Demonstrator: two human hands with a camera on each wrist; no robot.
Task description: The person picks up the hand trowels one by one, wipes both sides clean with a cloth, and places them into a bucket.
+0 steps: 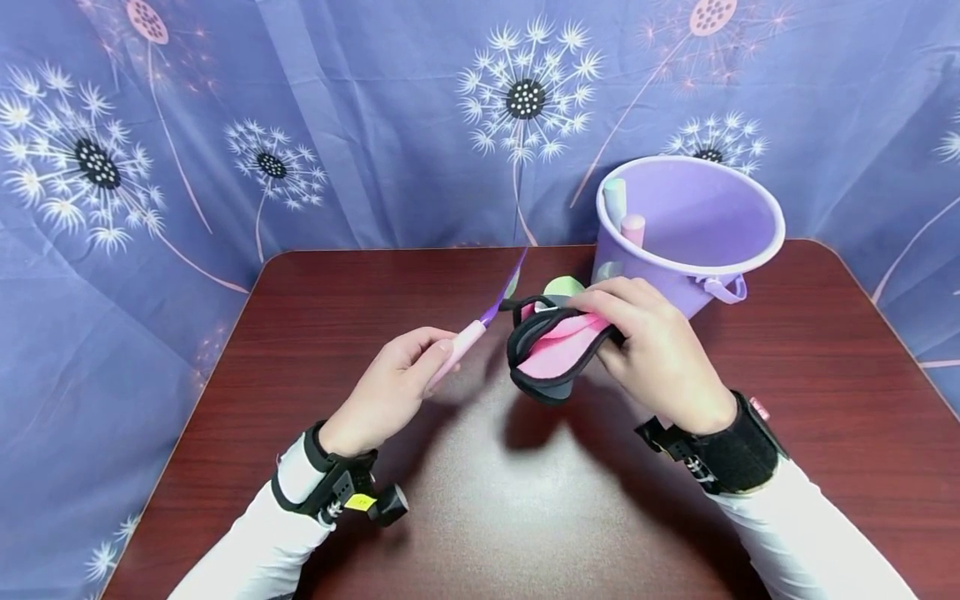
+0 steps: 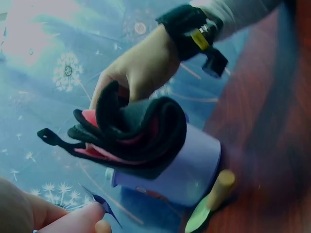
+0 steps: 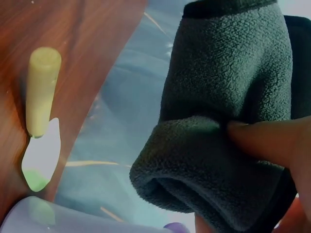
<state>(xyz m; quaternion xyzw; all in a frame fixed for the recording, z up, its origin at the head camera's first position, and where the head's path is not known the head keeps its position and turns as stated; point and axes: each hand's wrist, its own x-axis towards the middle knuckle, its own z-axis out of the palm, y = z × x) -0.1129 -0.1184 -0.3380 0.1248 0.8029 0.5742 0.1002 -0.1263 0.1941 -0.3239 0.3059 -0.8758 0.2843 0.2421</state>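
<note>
Gripping the trowel point(image 1: 463, 343) by its pale handle in the left hand point(image 1: 393, 385), with fingers wrapped round it — held above the table point(image 1: 525, 517), blade toward the cloth point(image 1: 562, 346). Pinching the cloth, folded and bunched, between thumb and fingers of the right hand point(image 1: 663, 358). Beyond, leaving a green trowel point(image 3: 43, 104) untouched on the table near the bucket point(image 1: 697, 208). Judged partway along — with two handles point(image 1: 615, 200) already inside the bucket, but with both trowels and the cloth outside.
</note>
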